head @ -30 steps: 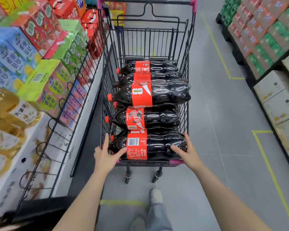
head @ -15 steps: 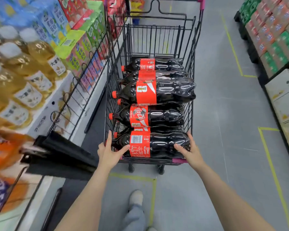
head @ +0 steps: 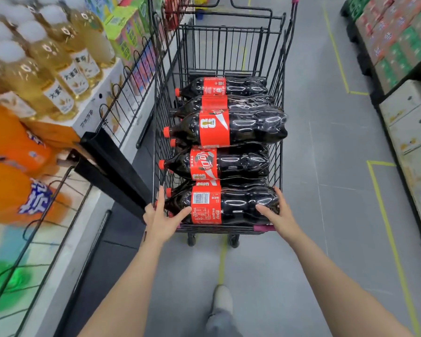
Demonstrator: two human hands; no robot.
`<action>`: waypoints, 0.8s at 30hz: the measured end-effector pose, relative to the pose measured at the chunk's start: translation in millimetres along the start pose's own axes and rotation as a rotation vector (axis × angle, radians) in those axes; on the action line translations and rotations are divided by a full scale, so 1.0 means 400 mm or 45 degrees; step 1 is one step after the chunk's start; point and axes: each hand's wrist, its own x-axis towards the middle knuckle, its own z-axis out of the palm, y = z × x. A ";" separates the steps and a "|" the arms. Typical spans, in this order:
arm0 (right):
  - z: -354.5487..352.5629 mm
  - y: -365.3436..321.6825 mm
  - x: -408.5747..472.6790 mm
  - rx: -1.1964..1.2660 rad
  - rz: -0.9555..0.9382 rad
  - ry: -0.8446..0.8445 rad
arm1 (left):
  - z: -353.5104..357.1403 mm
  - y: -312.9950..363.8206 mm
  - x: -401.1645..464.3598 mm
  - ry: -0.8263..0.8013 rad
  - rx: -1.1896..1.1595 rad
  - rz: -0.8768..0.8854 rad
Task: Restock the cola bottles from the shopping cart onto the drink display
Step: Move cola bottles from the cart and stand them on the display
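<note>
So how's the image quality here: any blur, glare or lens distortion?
Head view: cola bottles and both hands sharp, with streaky glare on the plastic; left shelf drinks smeared by motion blur; wide-angle lens bends the cart sides and floor lines.

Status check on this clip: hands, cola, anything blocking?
Left hand and right hand spread on nearest cola bottle, at shopping cart near end. No bottle lifted out yet. Black shelf bracket juts close beside left hand.
</note>
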 end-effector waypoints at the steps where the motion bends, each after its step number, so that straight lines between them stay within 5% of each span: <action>1: 0.010 0.006 -0.032 0.013 -0.008 0.004 | -0.004 -0.021 -0.022 0.002 -0.008 0.009; 24: 0.261 0.229 -0.589 0.273 0.064 0.039 | -0.164 -0.409 -0.432 -0.061 0.097 0.038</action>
